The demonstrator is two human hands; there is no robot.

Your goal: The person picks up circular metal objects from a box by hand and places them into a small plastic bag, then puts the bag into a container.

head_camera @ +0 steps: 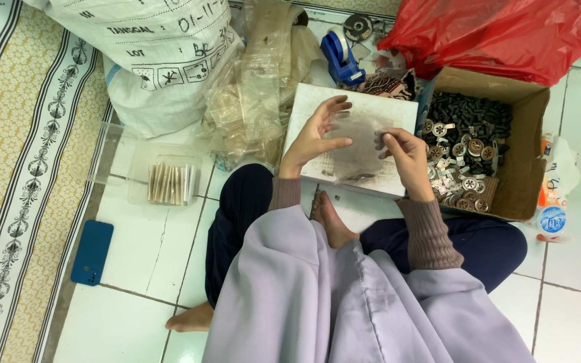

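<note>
Both my hands hold a small clear plastic bag (359, 149) above a white board (317, 97) that rests on my lap. My left hand (314, 134) grips the bag's left edge with fingers spread. On the bag's right edge my right hand (403, 156) pinches the plastic. Some small dark bits lie at the bag's bottom. Right of my right hand stands an open cardboard box (529, 158) with black parts and several round metal pieces (462, 165).
A pile of clear plastic bags (253, 94) lies left of the board. A clear tray (141, 171) holds tan sticks (168, 183). A blue phone (91, 252) lies on the tile floor, a blue tape dispenser (339, 57) and red plastic bag (499, 33) behind, a white sack (149, 60) at back left.
</note>
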